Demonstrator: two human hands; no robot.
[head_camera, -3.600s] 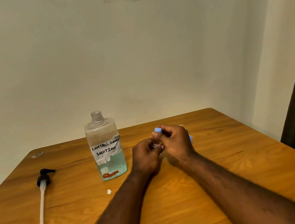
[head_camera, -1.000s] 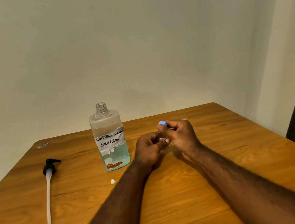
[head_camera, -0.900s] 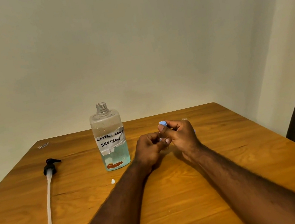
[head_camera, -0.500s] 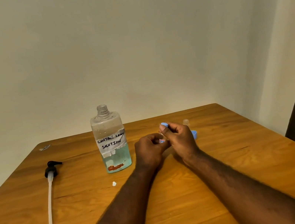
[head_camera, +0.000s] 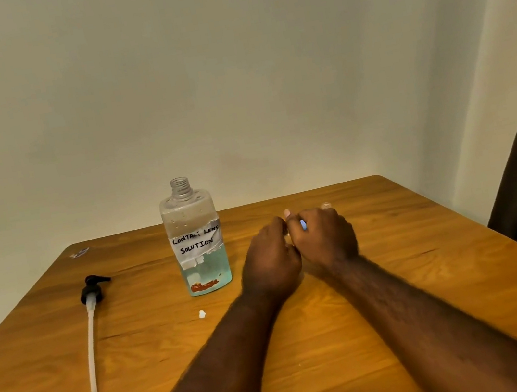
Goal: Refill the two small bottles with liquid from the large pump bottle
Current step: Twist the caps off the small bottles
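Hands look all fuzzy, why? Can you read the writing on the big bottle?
In the head view, the left hand and right hand are smeared by motion blur, so only a speck of blue cap shows between them; also in the head view, the large bottle is sharp and its handwritten label is readable; the light is dim and warm.

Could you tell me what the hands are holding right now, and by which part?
The right hand pinches a small blue cap in its fingertips; the left hand curls round something hidden, probably a small bottle.
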